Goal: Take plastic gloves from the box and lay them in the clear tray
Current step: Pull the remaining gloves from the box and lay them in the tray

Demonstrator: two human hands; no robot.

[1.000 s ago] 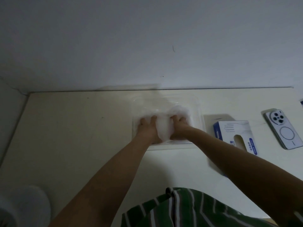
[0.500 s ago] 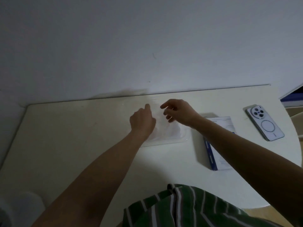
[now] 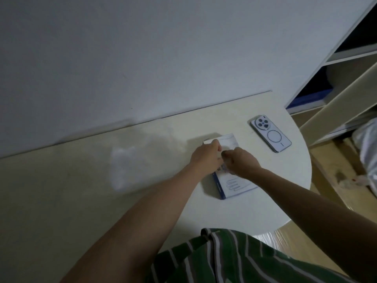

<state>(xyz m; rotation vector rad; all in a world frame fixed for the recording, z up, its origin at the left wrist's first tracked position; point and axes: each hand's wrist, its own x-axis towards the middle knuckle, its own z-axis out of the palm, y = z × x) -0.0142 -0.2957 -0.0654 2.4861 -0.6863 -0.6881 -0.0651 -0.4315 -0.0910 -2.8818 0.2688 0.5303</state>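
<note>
Box [image 3: 234, 185] near table [image 3: 285, 201] round edge, phone [image 3: 270, 135] beside | tray [image 3: 130, 166] blurred, well left | left hand [image 3: 206, 157] grips box | right hand [image 3: 241, 163] curled at slot, grasp unclear.

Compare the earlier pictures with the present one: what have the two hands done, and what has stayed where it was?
Both hands left the clear tray and moved right to the glove box. The left hand now holds the box's far end; the right hand sits with curled fingers at its opening, though whether it has pinched a glove is unclear. The tray, box and phone stayed on the table.
</note>
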